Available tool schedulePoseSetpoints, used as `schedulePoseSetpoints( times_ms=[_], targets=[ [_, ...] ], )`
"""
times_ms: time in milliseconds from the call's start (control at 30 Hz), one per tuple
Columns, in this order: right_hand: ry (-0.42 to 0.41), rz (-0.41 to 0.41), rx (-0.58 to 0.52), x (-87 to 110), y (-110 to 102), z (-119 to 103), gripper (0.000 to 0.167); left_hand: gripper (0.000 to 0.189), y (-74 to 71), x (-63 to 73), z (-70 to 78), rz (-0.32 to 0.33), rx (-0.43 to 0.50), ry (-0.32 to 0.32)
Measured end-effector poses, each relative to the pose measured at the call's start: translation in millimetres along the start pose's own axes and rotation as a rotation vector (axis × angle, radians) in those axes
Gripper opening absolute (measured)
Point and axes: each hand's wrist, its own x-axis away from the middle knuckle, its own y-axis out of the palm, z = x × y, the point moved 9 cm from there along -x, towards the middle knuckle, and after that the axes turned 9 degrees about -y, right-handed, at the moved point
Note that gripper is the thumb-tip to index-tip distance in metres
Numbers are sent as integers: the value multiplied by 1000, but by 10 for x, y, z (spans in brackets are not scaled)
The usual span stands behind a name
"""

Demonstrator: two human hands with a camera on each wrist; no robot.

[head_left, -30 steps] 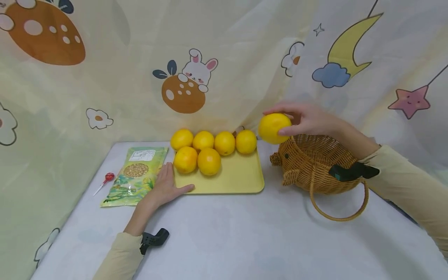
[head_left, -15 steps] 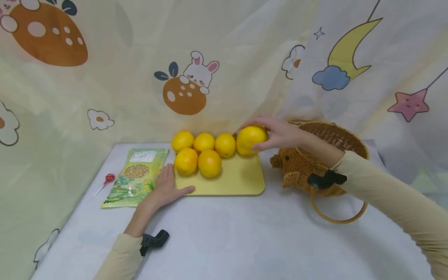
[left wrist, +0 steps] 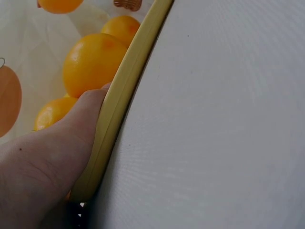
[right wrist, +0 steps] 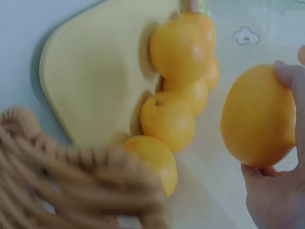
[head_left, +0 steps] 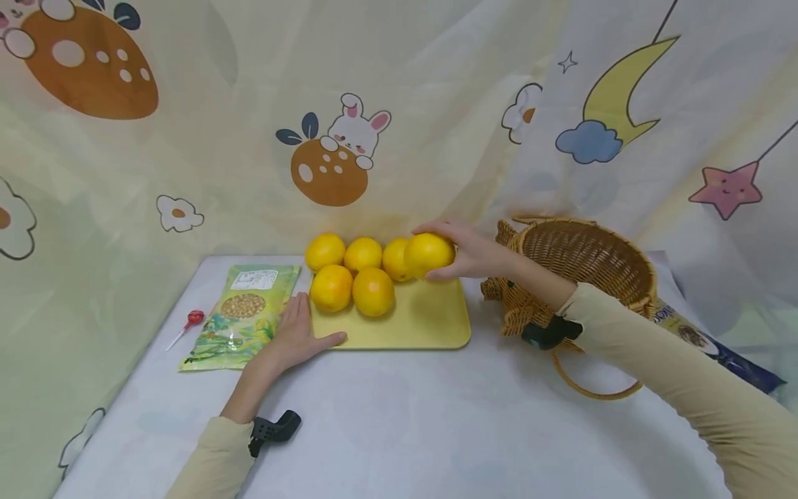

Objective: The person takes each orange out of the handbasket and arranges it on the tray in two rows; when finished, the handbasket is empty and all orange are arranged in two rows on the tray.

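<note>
In the head view my right hand (head_left: 470, 253) holds an orange (head_left: 430, 255) over the back right of the yellow tray (head_left: 430, 326). Thumb and fingers grip its sides; the right wrist view shows this orange (right wrist: 259, 117) apart from the others. Several more oranges (head_left: 373, 292) sit in two rows at the tray's back left. The held one partly covers an orange (head_left: 395, 260) behind it. My left hand (head_left: 297, 337) rests against the tray's front left corner, fingers straight along the side. Its thumb (left wrist: 78, 117) lies by the front rim.
A pig-shaped wicker basket (head_left: 586, 253) stands right of the tray, partly behind my right forearm. A dark blue packet (head_left: 717, 346) lies beyond it. Left of the tray are a green bag (head_left: 240, 315) and a red lollipop (head_left: 194, 317). A printed cloth hangs behind.
My right hand has carried the orange left and down, from beside the basket to the tray's back right. The dark blue packet has come into sight. My left hand stays in place.
</note>
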Motion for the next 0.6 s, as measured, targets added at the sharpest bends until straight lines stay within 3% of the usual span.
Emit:
schedulePoseSetpoints(
  times_ms=[300, 600],
  targets=[
    [25, 7, -20, -91, 184, 68, 76, 127, -20, -7, 31, 21, 10, 12],
    [53, -176, 22, -110, 542, 146, 79, 127, 0, 1, 5, 0, 3, -1]
  ],
)
